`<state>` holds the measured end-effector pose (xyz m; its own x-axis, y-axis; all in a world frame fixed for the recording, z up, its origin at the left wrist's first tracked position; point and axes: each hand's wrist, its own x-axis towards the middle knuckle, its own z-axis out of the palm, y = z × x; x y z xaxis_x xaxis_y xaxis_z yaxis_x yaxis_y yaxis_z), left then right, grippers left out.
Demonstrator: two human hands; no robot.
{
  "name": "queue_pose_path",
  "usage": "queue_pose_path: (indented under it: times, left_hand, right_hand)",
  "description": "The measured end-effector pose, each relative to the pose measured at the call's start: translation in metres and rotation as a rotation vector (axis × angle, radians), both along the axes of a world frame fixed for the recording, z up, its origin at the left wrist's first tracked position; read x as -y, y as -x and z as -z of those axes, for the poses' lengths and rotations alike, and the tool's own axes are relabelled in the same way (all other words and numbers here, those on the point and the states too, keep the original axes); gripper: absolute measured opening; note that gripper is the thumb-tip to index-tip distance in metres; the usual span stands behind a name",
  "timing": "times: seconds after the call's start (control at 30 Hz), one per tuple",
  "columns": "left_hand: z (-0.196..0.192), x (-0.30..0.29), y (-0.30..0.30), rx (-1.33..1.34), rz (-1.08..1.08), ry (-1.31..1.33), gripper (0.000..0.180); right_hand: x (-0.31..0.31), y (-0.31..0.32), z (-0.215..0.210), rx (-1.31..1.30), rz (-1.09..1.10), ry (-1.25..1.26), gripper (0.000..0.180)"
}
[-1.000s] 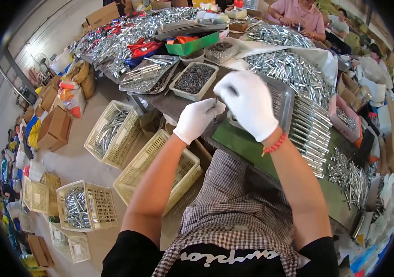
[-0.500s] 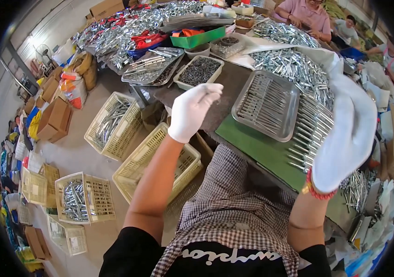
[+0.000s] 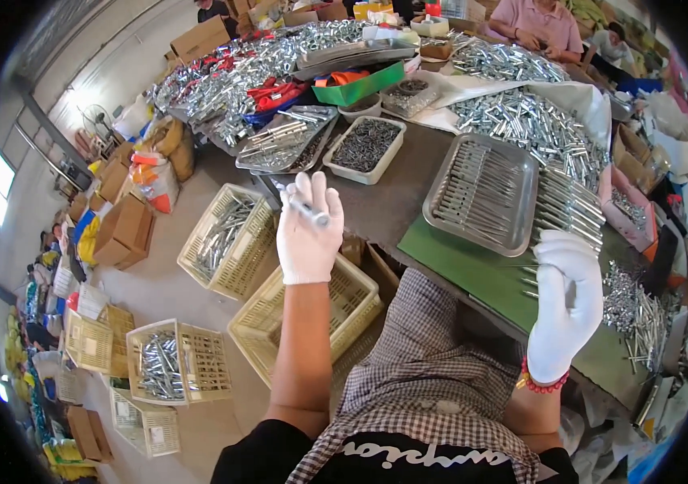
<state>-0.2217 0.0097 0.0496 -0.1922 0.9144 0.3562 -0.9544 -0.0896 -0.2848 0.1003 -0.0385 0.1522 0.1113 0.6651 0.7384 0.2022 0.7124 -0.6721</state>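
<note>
My left hand [image 3: 310, 246], in a white glove, is turned palm up beyond the table's near edge. A short metal tube [image 3: 309, 213] lies across its fingers, slightly blurred. White-gloved too, my right hand [image 3: 566, 302] is over the right side of the green mat [image 3: 461, 262], its fingers curled toward the thumb. It covers the near end of a row of metal rods [image 3: 570, 206]; whether one is in its fingers is hidden. Left of that row, a steel tray [image 3: 481, 240] holds thin rods laid side by side.
A white tub [image 3: 370, 175] of small dark screws stands left of the tray. Heaped metal parts [image 3: 521, 121] cover the table's far side. Below my left arm is a cream plastic crate [image 3: 255, 355]; another crate [image 3: 203, 278] holds rods. Across the table sits a person [image 3: 537, 24].
My left hand has turned palm up and drawn back from the table, and a metal tube now shows across its fingers. My right hand has moved inward and down onto the rods.
</note>
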Motion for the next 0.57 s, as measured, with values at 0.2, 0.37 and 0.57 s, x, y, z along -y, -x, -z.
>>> queue_pose_path:
  times: [0.2, 0.37, 0.57]
  left_hand:
    - [-0.013, 0.015, -0.004, 0.262, 0.062, -0.062, 0.035]
    - [-0.037, 0.022, -0.011, 0.248, 0.095, 0.115, 0.027]
    - [-0.038, 0.022, -0.014, 0.231, 0.070, 0.073, 0.029]
  right_hand:
    - [0.002, 0.004, 0.005, 0.050, -0.065, -0.040, 0.019]
    - [0.005, 0.006, 0.007, 0.074, -0.085, -0.042, 0.018]
    - [0.006, 0.004, 0.008, 0.108, -0.117, -0.046, 0.019]
